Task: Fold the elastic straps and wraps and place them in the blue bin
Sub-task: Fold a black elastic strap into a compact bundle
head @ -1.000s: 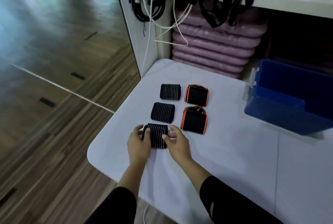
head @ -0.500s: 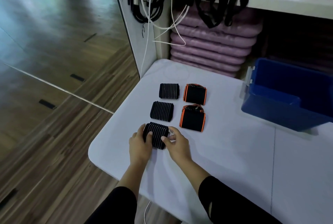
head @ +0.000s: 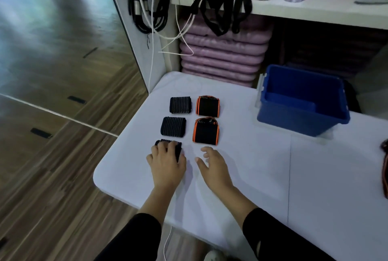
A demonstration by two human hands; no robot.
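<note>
blue bin (head: pixel 294 123) open-topped on table (head: pixel 273 176); left hand (head: pixel 167 161) rests on folded wrap (head: pixel 178 151).

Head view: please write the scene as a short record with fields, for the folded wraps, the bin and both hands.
Surface: white table
Left column: far black ribbed elastic wrap, middle black ribbed wrap, near black ribbed wrap
Right column: far orange-edged black wrap, near orange-edged black wrap
Left hand: lies on top of the near black ribbed wrap
Right hand: fingers spread, touches no wrap
Blue plastic bin: right of the wraps, upright, no wrap visible inside
</note>
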